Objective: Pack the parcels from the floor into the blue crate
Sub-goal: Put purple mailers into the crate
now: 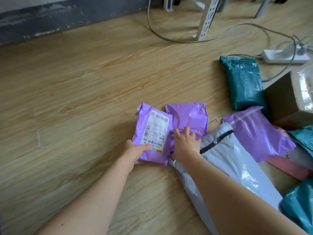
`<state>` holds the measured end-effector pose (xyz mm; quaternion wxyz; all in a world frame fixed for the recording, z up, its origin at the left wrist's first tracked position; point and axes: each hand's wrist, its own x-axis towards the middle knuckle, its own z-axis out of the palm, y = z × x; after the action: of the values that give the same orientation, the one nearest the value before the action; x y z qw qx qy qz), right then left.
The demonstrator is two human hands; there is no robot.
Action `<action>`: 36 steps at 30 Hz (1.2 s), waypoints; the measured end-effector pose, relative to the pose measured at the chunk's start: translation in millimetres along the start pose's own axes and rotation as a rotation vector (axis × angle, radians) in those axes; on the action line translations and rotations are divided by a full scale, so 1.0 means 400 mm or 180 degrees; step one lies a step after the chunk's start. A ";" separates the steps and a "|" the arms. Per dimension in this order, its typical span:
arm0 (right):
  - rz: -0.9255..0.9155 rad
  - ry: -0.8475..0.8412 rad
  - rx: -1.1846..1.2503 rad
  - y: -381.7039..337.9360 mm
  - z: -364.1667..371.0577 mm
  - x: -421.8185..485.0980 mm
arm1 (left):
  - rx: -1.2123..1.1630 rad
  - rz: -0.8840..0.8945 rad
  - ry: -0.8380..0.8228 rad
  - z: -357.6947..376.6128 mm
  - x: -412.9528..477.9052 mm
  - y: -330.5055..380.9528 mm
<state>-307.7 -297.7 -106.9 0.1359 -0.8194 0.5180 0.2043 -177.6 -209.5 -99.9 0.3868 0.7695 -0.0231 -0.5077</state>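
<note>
The left hand (pixel 135 153) grips the labelled purple plastic mailer (pixel 152 133) at its near lower-left corner, thumb on top beside the barcode and fingers tucked beneath. The right hand (pixel 184 143) sits on the plain purple plastic mailer (pixel 188 117) just beside it. Its fingers are bent and dug into the plastic, bunching it, which reads as a grasp.

Both mailers lie at the centre of the frame, straight ahead of the hands. Their long axes run up the frame, away from the person, and their inner edges touch. Each hand already has the parcel nearer to it.

The blue crate is not in view, so its direction cannot be told.

The wooden floor (pixel 76 92) is bare across the left of the frame, giving room to lift and swing that way. The right is crowded. A grey-white plastic mailer (pixel 228 163) lies under the right forearm and touches the plain purple one. Beyond it are a third purple mailer (pixel 257 133), a teal plastic parcel (pixel 242 82) and a brown cardboard box (pixel 288 102). The right hand probably needs to lift upward first so it doesn't drag the grey-white mailer.
</note>
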 end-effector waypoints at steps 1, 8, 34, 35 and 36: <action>-0.0018 0.0015 -0.0039 -0.002 -0.001 -0.002 | -0.0010 0.0028 0.0026 0.002 0.000 0.001; -0.0399 0.0286 -0.0306 -0.027 0.010 -0.038 | 0.0004 0.0284 0.0469 -0.013 0.026 0.005; 0.0762 0.1834 0.2489 -0.118 -0.137 -0.145 | -0.1514 0.0290 0.0385 -0.139 -0.072 0.065; 0.0835 0.1855 0.2887 -0.132 -0.151 -0.164 | -0.1508 0.0318 0.0381 -0.149 -0.087 0.064; 0.0919 0.1867 0.3237 -0.144 -0.161 -0.179 | -0.1500 0.0347 0.0398 -0.161 -0.104 0.063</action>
<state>-270.3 -244.3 -15.5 0.3329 -0.5953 0.6726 -0.2870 -137.2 -172.6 -40.7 0.5830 0.6856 0.0784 -0.4289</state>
